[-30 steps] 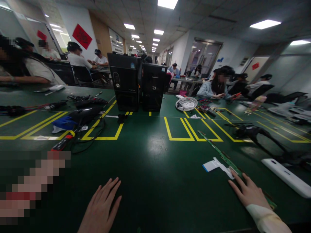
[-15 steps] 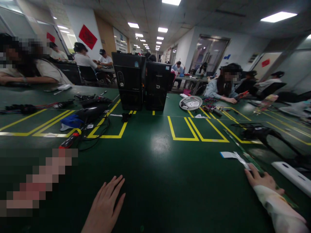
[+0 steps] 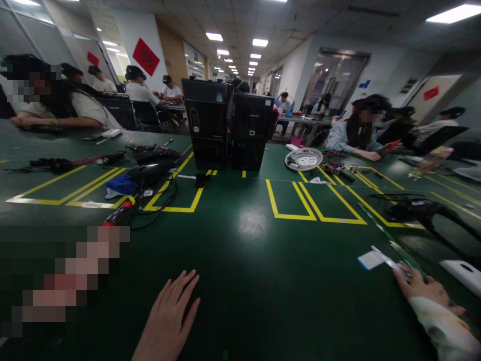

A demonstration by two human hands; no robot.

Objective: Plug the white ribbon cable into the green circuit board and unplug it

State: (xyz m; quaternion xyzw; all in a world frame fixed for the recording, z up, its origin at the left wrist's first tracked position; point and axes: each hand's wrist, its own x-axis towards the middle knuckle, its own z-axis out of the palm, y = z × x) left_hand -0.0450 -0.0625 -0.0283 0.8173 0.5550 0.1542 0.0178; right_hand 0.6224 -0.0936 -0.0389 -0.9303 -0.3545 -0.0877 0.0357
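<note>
My left hand rests palm down on the green tabletop, fingers stretched out and holding nothing. At the right, my right hand has its thumb and fingers closed on a white flat ribbon cable with a blue-edged end. A long, narrow green circuit board strip runs beneath that hand; its near part is hidden. Whether the cable is joined to the strip I cannot tell.
Two black computer towers stand ahead. A white basket, black cables and a white device lie right. Left are a red-black handle, partly pixelated, and a blue item. A person sits across.
The view has turned slightly left, so everything sits further right. My right hand has closed more on the ribbon cable, whose free end has come nearer. My left hand stays flat.
</note>
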